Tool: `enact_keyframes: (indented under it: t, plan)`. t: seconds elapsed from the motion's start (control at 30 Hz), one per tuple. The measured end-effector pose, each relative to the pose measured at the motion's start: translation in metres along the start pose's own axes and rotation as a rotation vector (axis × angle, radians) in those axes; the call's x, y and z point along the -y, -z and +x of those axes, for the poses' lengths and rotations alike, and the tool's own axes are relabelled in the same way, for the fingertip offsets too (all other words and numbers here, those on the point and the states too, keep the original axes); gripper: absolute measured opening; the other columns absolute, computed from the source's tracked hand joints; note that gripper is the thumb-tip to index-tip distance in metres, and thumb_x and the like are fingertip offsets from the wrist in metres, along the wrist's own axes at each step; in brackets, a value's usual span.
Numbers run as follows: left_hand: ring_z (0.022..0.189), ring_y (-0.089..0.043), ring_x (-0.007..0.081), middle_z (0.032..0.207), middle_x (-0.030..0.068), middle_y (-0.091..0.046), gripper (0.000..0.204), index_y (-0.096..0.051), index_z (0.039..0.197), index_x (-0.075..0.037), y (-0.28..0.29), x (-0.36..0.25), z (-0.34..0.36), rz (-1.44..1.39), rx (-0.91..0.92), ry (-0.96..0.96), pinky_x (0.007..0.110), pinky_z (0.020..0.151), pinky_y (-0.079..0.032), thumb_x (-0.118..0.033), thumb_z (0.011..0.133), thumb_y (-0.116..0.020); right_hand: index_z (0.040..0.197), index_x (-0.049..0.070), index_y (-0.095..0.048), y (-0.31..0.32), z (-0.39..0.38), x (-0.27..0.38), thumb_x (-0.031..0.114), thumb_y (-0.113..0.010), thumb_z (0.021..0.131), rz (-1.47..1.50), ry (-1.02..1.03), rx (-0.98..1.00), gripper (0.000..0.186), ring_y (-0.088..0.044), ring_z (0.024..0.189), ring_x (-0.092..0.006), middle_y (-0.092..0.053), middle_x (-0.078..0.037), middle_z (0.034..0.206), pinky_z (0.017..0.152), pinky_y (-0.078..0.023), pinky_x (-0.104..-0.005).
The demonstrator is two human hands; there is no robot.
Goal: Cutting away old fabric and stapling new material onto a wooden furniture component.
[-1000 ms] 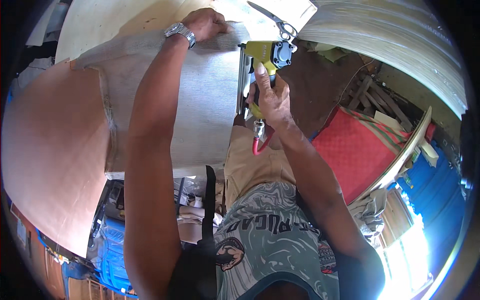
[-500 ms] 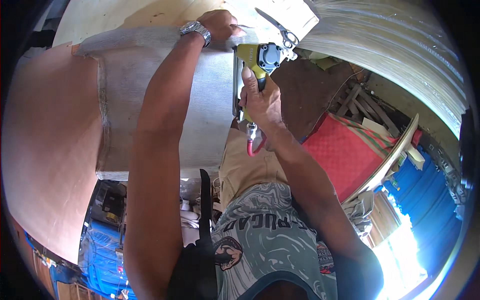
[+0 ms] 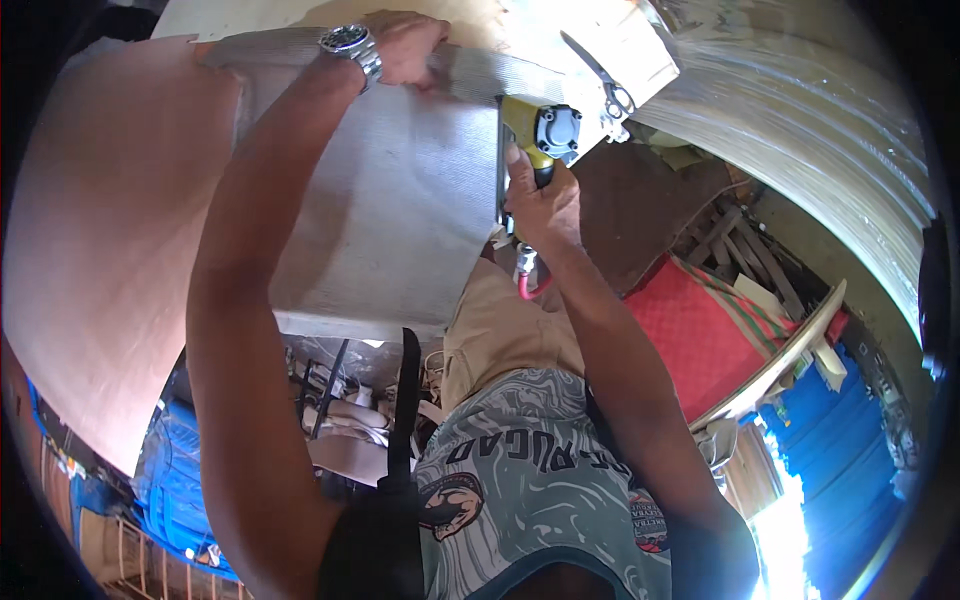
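Grey ribbed fabric (image 3: 375,190) hangs smooth over the side of a pale wooden panel (image 3: 500,25), its upper edge folded onto the top. My left hand (image 3: 405,50), with a metal watch on the wrist, has its fingers curled on that folded edge; the fingertips are partly hidden. To the right, my right hand (image 3: 548,205) is wrapped round the grip of a yellow and grey air staple gun (image 3: 556,132). The gun stands at the fabric's right end, a red hose (image 3: 537,290) joined to its base. Its nose is hidden.
Black-handled scissors (image 3: 603,78) lie on the panel beyond the gun. A large brown sheet (image 3: 120,230) curves down at left. Plastic-wrapped material (image 3: 790,110) fills the far right. Below it are wood scraps (image 3: 755,255) and a red cloth-covered board (image 3: 690,335).
My left hand has slid left along the fabric's upper edge, away from the staple gun. The whole view has shifted slightly. My right hand keeps hold of the gun near the same corner.
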State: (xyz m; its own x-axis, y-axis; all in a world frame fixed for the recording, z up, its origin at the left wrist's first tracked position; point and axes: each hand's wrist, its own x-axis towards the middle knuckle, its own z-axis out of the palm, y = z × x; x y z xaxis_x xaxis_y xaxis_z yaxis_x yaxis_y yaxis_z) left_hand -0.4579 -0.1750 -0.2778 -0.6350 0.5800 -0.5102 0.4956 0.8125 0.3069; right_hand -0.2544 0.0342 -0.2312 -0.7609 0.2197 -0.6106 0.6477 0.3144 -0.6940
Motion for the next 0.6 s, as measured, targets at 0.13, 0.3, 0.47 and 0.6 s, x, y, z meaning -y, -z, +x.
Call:
enact_keyframes:
  t: [0.13,0.3,0.47,0.6]
  plan:
    - [0.119,-0.064,0.0319,0.122,0.0132,-0.070,0.051,-0.068,0.125,-0.010,-0.009,0.015,-0.031,0.001,-0.026,-0.015,0.046,0.105,-0.047,-0.039,0.085,-0.080,0.112,-0.002,-0.066,0.001,0.001,-0.005,0.053,-0.069,0.097,-0.058,0.004,0.013,0.058,-0.073,0.080,-0.0227,-0.073,-0.014,0.083,0.075,-0.056,-0.0398]
    - [0.109,-0.068,0.0274,0.115,0.0059,-0.071,0.031,-0.073,0.115,-0.018,-0.031,0.012,-0.051,0.294,-0.521,-0.193,0.048,0.100,-0.051,-0.037,0.090,-0.073,0.111,-0.002,-0.066,0.002,0.002,-0.011,0.055,-0.068,0.097,-0.031,0.013,0.037,0.060,-0.074,0.081,-0.0264,-0.073,-0.015,0.083,0.077,-0.057,-0.0412]
    - [0.096,-0.071,0.0312,0.104,0.0068,-0.073,0.024,-0.075,0.107,-0.018,-0.047,0.013,-0.045,0.069,-0.644,-0.123,0.047,0.090,-0.055,-0.035,0.091,-0.069,0.108,-0.002,-0.065,-0.002,0.001,-0.012,0.052,-0.070,0.097,-0.030,-0.006,0.012,0.055,-0.073,0.078,-0.0238,-0.072,-0.013,0.081,0.075,-0.057,-0.0408]
    - [0.091,-0.072,0.0333,0.094,0.0104,-0.074,0.028,-0.076,0.106,-0.017,-0.038,0.019,-0.026,0.018,-0.470,-0.047,0.046,0.083,-0.057,-0.041,0.093,-0.068,0.100,0.000,-0.062,0.002,0.000,-0.007,0.048,-0.069,0.099,0.081,-0.008,0.096,0.048,-0.068,0.068,-0.0166,-0.067,-0.007,0.072,0.065,-0.055,-0.0347]
